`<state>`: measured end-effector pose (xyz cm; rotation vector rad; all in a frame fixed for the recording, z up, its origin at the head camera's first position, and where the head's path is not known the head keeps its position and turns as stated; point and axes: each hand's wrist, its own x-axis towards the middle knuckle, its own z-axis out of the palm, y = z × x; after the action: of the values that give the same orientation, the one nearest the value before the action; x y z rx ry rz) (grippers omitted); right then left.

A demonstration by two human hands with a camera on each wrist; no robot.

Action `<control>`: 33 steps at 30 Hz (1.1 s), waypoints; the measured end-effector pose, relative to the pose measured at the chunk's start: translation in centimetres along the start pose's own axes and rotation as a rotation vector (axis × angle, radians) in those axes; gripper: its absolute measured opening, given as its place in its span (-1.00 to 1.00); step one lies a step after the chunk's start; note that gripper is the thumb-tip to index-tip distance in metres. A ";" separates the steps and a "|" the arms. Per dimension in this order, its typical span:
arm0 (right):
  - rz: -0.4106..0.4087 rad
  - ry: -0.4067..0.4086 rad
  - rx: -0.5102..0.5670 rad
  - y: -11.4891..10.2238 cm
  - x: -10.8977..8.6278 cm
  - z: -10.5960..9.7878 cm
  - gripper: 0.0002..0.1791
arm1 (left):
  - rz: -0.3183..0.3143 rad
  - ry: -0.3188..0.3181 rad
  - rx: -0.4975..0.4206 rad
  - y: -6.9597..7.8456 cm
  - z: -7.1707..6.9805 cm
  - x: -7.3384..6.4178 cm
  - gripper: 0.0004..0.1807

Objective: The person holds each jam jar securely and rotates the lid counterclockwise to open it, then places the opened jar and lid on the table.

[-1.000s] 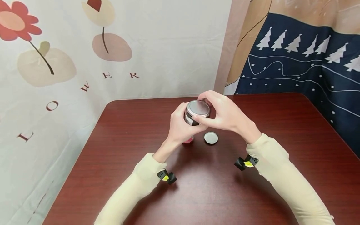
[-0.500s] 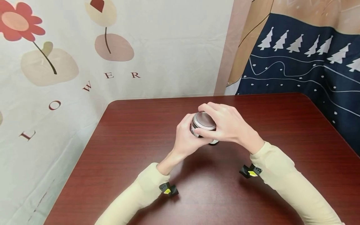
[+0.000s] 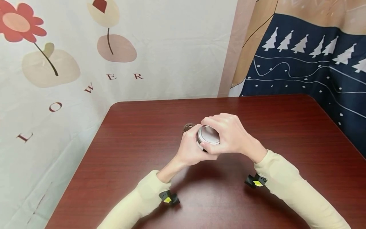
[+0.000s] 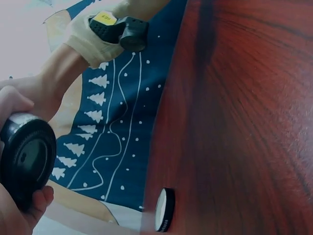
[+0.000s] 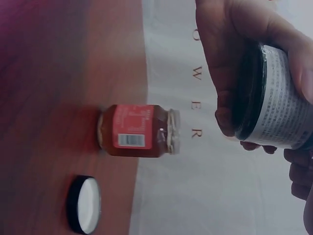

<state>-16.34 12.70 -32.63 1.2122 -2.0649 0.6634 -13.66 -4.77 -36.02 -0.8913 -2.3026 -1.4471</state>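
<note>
A dark jar with a white printed label (image 5: 281, 100) is held off the table, its silver lid (image 3: 210, 135) facing up in the head view. My left hand (image 3: 187, 147) grips the jar round its body. The fingers and thumb of my right hand (image 3: 233, 135) are curled round the lid's rim. Underneath, the jar's dark base (image 4: 32, 159) shows in the left wrist view. Just beyond my left hand stands a lidless glass jar with a red label (image 5: 134, 131); only its mouth (image 3: 187, 127) shows in the head view.
A loose black lid with a pale inside (image 5: 88, 205) lies on the reddish-brown table (image 3: 137, 140) near the glass jar. The hands hide it in the head view. Printed cloths (image 3: 177, 47) hang behind and to the right of the table.
Both hands have come nearer with the dark jar and shifted slightly right. The glass jar's mouth now shows behind the left hand. The loose black lid has gone out of sight in the head view.
</note>
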 end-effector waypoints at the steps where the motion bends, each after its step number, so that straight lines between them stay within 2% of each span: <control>1: -0.008 0.005 0.006 0.0 -0.1 0.1 -0.57 | -0.002 -0.020 -0.013 -0.1 -0.1 -0.1 -0.29; 6: -0.028 0.017 0.023 -0.3 -0.6 0.4 -0.56 | -0.035 -0.121 -0.126 -0.5 -0.1 -0.4 -0.25; 11: -0.010 0.009 0.047 -0.6 -1.0 0.6 -0.57 | -0.036 -0.222 -0.280 -0.8 -0.2 -0.5 -0.33; 15: -0.005 -0.007 0.067 -0.8 -1.2 0.7 -0.58 | -0.004 -0.305 -0.366 -1.1 -0.3 -0.5 -0.39; 20: -0.007 -0.018 0.099 -1.4 -1.2 0.6 -0.57 | 0.064 -0.382 -0.378 -1.4 -0.5 -0.4 -0.50; 24: -0.017 -0.012 0.134 -2.0 -1.1 0.4 -0.57 | 0.091 -0.470 -0.446 -1.5 -0.9 -0.3 -0.59; 28: -0.070 -0.018 0.173 -2.7 -1.1 0.1 -0.56 | 0.157 -0.582 -0.546 -1.3 -1.0 -0.2 -0.39; 31: -0.116 -0.051 0.171 -3.0 -1.4 -0.2 -0.56 | 0.201 -0.651 -0.589 -1.4 -0.7 -0.3 -0.23; 33: -0.130 -0.084 0.149 -3.0 -1.6 -0.5 -0.54 | 0.205 -0.675 -0.599 -1.4 -0.5 -0.4 -0.23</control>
<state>-12.96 12.60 -33.23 1.4682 -2.0130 0.7260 -14.31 -5.78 -37.03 -1.9790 -2.0678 -2.0008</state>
